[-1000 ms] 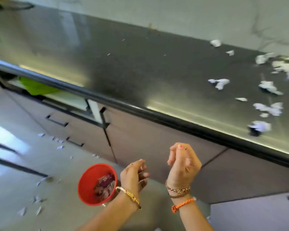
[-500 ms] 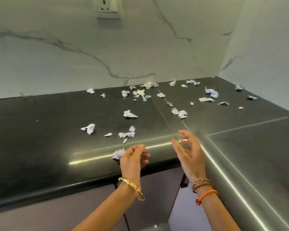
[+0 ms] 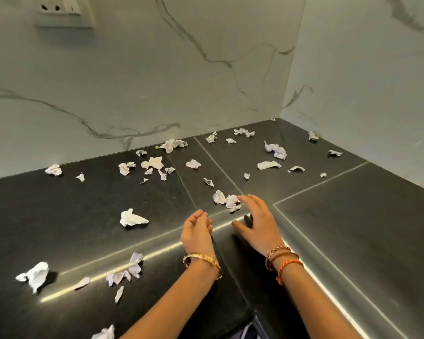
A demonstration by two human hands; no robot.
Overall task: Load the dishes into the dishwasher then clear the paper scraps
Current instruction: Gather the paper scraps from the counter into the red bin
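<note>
Both bare hands reach over the inner corner of a dark, polished stone L-shaped countertop (image 3: 353, 241); the left hand (image 3: 197, 232) hovers palm inward with its fingers loosely curled and nothing in it, a gold bangle (image 3: 202, 260) at its wrist; the right hand (image 3: 258, 222) is spread open and empty, its fingertips (image 3: 242, 198) touching or just beside a crumpled pair of white paper scraps (image 3: 226, 200), with brown and orange thread bracelets (image 3: 283, 259) on its wrist; whether that hand presses the stone cannot be told.

Torn and crumpled white paper scraps lie scattered across the whole surface; one larger crumpled wad (image 3: 131, 218) sits left of the left hand, well apart from it; a cluster of small torn pieces (image 3: 126, 271) lies near the front edge beside the left forearm; a bigger white piece (image 3: 35, 275) rests far left; another piece (image 3: 105, 333) is cut off by the bottom edge; many more scraps (image 3: 171, 144) line the back, close to the white grey-veined marble backsplash (image 3: 157, 81), and several (image 3: 275, 150) spread toward the right-hand wall (image 3: 367, 81); a white wall socket (image 3: 64, 11) sits high on the left of the backsplash.

Nothing stands between the hands and the nearest scraps; thin pale seams (image 3: 321, 183) cross the counter.
</note>
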